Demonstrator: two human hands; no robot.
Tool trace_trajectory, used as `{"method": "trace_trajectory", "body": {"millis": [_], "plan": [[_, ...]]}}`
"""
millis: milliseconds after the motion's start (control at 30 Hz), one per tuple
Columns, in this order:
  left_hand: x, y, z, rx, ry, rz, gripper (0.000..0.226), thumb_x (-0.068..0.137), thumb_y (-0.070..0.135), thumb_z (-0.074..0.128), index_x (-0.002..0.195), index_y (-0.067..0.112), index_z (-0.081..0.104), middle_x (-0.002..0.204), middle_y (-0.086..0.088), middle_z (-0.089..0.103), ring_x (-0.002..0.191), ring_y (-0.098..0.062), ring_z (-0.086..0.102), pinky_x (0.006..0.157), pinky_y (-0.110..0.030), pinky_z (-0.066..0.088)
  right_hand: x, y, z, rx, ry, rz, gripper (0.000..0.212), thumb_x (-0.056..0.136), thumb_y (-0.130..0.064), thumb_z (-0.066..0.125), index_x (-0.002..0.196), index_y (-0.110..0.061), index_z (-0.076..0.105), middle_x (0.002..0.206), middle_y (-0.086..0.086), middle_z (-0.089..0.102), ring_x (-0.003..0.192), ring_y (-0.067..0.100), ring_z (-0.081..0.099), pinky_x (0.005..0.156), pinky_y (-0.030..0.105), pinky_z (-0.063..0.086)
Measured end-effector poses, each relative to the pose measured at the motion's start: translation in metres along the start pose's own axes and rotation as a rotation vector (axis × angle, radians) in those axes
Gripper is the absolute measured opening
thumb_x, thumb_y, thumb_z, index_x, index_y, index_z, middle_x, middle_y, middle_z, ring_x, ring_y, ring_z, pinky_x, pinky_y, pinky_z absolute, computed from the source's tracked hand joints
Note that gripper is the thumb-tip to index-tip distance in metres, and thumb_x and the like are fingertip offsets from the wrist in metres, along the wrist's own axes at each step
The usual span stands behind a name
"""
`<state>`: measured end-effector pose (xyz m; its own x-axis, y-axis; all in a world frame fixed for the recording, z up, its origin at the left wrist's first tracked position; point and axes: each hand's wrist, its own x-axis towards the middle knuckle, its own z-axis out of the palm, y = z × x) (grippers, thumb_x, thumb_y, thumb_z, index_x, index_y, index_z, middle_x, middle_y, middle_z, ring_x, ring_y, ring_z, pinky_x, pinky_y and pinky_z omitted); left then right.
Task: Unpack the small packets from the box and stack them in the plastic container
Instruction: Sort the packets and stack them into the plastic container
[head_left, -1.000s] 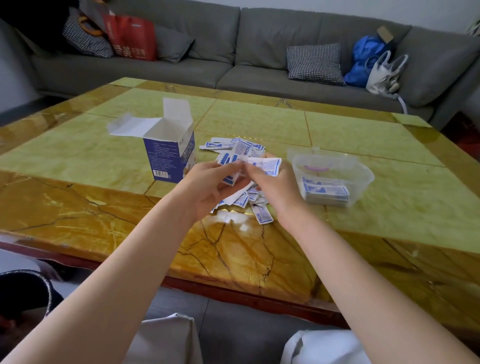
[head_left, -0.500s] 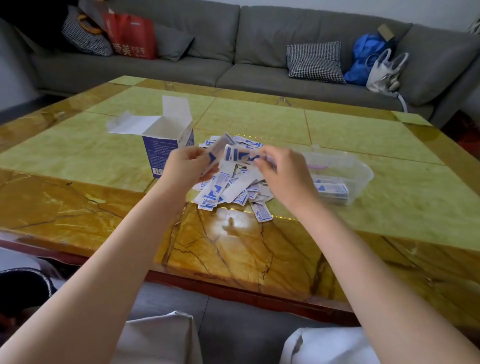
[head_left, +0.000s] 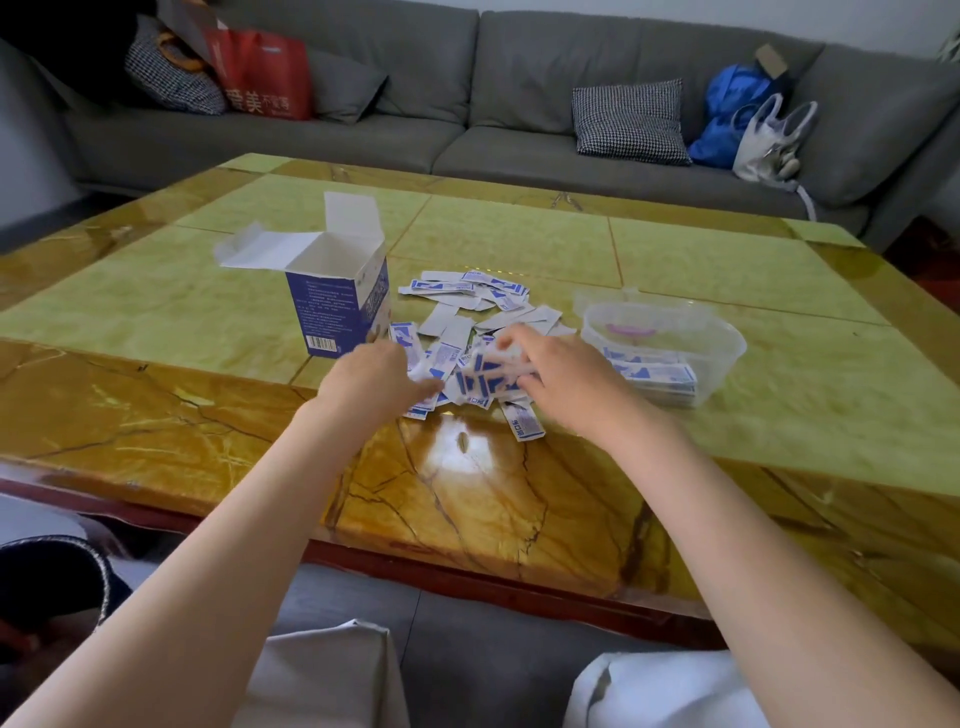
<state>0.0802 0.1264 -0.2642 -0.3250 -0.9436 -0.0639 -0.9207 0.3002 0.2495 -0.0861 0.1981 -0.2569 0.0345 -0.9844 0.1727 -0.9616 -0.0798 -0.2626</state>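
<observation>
— What did you have in the head view at that moment?

— The box (head_left: 340, 306) stood upright left of the frame's centre, on the marble table (head_left: 156, 322), its white flaps open. Its side was blue with lines of white print too small for me to read, and a barcode sat at its lower corner. Just right of it lay the loose packets (head_left: 470, 301), white with blue markings, scattered toward the centre.

— And the hands?

— Both were over the near edge of that pile. My left hand (head_left: 371, 382) was blurred, fingers curled down among the packets; I could not tell whether it gripped any. My right hand (head_left: 563, 376) pinched a blurred bunch of packets (head_left: 485, 376) at its fingertips.

— Any writing legible on them?

— One packet (head_left: 523, 423) lay apart at the near side with blue characters printed on it, too small for me to make out.

— The container?

— The plastic container (head_left: 727, 345), clear, sat right of centre, just beyond my right hand, with a flat stack of packets (head_left: 662, 379) inside.

— Anything behind?

— A grey sofa (head_left: 519, 78) ran across the top. At upper left a red bag (head_left: 265, 75) carried white Chinese characters, one reading "美". A houndstooth cushion (head_left: 631, 122) sat at upper right.
</observation>
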Motion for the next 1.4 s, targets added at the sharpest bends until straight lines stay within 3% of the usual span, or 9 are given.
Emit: {"method": "trace_trajectory", "body": {"millis": [333, 467, 667, 800, 933, 1067, 1200, 1300, 1400], "plan": [[0.004, -0.005, 0.000, -0.281, 0.043, -0.096, 0.038, 0.084, 0.023, 0.065, 0.116, 0.003, 0.059, 0.109, -0.012, 0.064, 0.085, -0.019, 0.055, 0.071, -0.030, 0.046, 0.005, 0.002, 0.019, -0.112, -0.061, 0.001, 0.025, 0.095, -0.012, 0.043, 0.110, -0.019, 0.062, 0.103, 0.002, 0.061, 0.094, 0.021, 0.057, 0.075, 0.035, 0.051], [0.004, -0.017, -0.007, -0.293, 0.066, -0.108, 0.027, 0.082, 0.022, 0.066, 0.106, 0.007, 0.066, 0.102, -0.010, 0.068, 0.081, -0.022, 0.062, 0.061, -0.030, 0.049, 0.008, 0.002, 0.008, -0.075, -0.056, 0.054, 0.024, 0.094, -0.009, 0.044, 0.104, -0.018, 0.064, 0.099, 0.003, 0.062, 0.088, 0.019, 0.057, 0.073, 0.032, 0.049], [-0.007, -0.006, -0.023, -0.167, 0.135, 0.071, 0.009, 0.082, 0.020, 0.067, 0.079, 0.011, 0.066, 0.072, -0.005, 0.062, 0.066, -0.022, 0.056, 0.054, -0.026, 0.040, 0.015, -0.017, -0.004, -0.061, 0.111, -0.202, 0.018, 0.090, -0.015, 0.056, 0.103, -0.012, 0.068, 0.132, 0.001, 0.046, 0.125, 0.020, 0.034, 0.102, 0.037, 0.033], [-0.009, 0.001, -0.020, -0.207, 0.089, 0.167, 0.011, 0.085, 0.025, 0.064, 0.075, 0.020, 0.065, 0.060, 0.004, 0.056, 0.053, -0.010, 0.049, 0.047, -0.021, 0.034, 0.015, -0.018, 0.006, -0.044, 0.028, -0.185, 0.022, 0.090, -0.012, 0.055, 0.111, -0.009, 0.064, 0.110, 0.000, 0.055, 0.105, 0.019, 0.048, 0.091, 0.033, 0.040], [-0.007, -0.002, -0.018, -0.394, -0.003, 0.201, 0.020, 0.088, 0.027, 0.058, 0.084, 0.013, 0.072, 0.065, 0.005, 0.066, 0.057, -0.007, 0.057, 0.049, -0.014, 0.043, 0.009, -0.012, 0.001, 0.224, -0.022, -0.030, 0.014, 0.091, -0.011, 0.054, 0.097, -0.012, 0.066, 0.077, -0.011, 0.053, 0.068, 0.004, 0.049, 0.062, 0.017, 0.036], [-0.006, -0.005, -0.016, -0.528, -0.136, 0.196, 0.016, 0.085, 0.029, 0.062, 0.079, 0.018, 0.071, 0.075, 0.000, 0.072, 0.069, -0.014, 0.063, 0.072, -0.034, 0.053, 0.007, -0.004, -0.008, 0.344, 0.197, 0.099, 0.020, 0.090, -0.007, 0.055, 0.109, -0.009, 0.059, 0.096, 0.003, 0.066, 0.077, 0.016, 0.062, 0.069, 0.024, 0.049], [-0.001, -0.008, -0.012, -0.651, 0.012, 0.060, 0.019, 0.086, 0.023, 0.064, 0.096, 0.008, 0.069, 0.079, -0.006, 0.072, 0.073, -0.017, 0.069, 0.072, -0.033, 0.056, 0.006, -0.003, -0.016, 0.729, 0.387, 0.278, 0.023, 0.089, -0.007, 0.057, 0.111, -0.011, 0.056, 0.078, -0.006, 0.062, 0.072, 0.013, 0.061, 0.070, 0.024, 0.050], [-0.003, 0.002, -0.016, -1.059, 0.115, -0.039, 0.010, 0.084, 0.017, 0.066, 0.088, 0.008, 0.063, 0.075, -0.004, 0.069, 0.055, -0.002, 0.066, 0.059, -0.015, 0.055, 0.007, -0.007, -0.013, 1.368, 0.259, 0.540, 0.011, 0.090, 0.001, 0.052, 0.093, -0.006, 0.059, 0.083, 0.004, 0.062, 0.080, 0.020, 0.061, 0.078, 0.034, 0.052], [-0.006, 0.018, -0.012, -1.103, 0.095, 0.011, 0.013, 0.083, 0.018, 0.067, 0.078, 0.015, 0.056, 0.075, -0.008, 0.069, 0.061, -0.010, 0.069, 0.063, -0.022, 0.059, 0.005, -0.018, -0.008, 1.788, 0.005, 0.600, 0.012, 0.092, 0.002, 0.047, 0.093, -0.005, 0.057, 0.084, 0.012, 0.061, 0.075, 0.021, 0.059, 0.063, 0.030, 0.056]]}}
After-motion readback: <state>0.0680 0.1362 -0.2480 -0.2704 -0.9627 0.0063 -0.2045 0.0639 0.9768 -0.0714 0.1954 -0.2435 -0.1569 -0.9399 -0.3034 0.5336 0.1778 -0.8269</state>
